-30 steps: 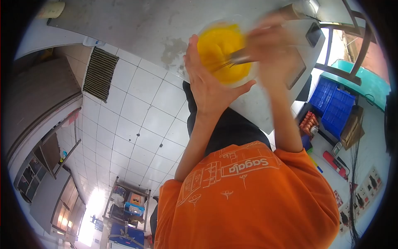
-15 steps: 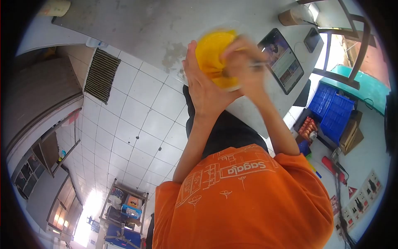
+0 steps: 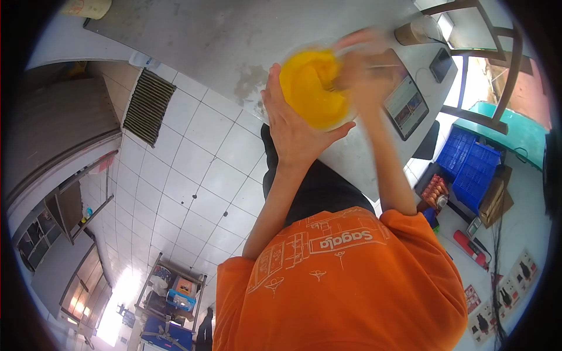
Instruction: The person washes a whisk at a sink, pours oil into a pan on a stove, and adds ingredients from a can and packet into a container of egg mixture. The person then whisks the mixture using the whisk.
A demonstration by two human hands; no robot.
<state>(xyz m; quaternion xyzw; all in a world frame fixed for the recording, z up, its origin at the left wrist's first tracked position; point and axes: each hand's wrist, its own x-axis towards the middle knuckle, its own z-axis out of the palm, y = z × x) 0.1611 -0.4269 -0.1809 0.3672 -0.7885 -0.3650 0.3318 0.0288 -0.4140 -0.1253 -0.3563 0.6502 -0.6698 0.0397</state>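
A pale, see-through bowl (image 3: 350,110) holds a smooth, bright yellow liquid (image 3: 319,108) that looks like beaten egg. My left hand (image 3: 293,126) wraps round the bowl's near left side, with the thumb stretched along the near rim. Over the right side of the bowl, my right hand (image 3: 366,79) is smeared by motion. It grips a thin metal utensil (image 3: 383,65), whose handle sticks out to the right. The utensil's other end dips into the yellow liquid, too blurred to tell whether it is a fork or a whisk.
On the grey table (image 3: 193,41), a tablet (image 3: 410,108), a phone (image 3: 440,65) and a cup with a brown drink (image 3: 417,32) lie to the right. Blue crates (image 3: 468,161) and a tray of eggs (image 3: 435,190) stand beyond. A chair (image 3: 509,88) is at far right.
My right hand has moved slightly up and right, stirring the liquid, whose surface swirl has changed shape. My left hand stays on the bowl; the view has shifted slightly.
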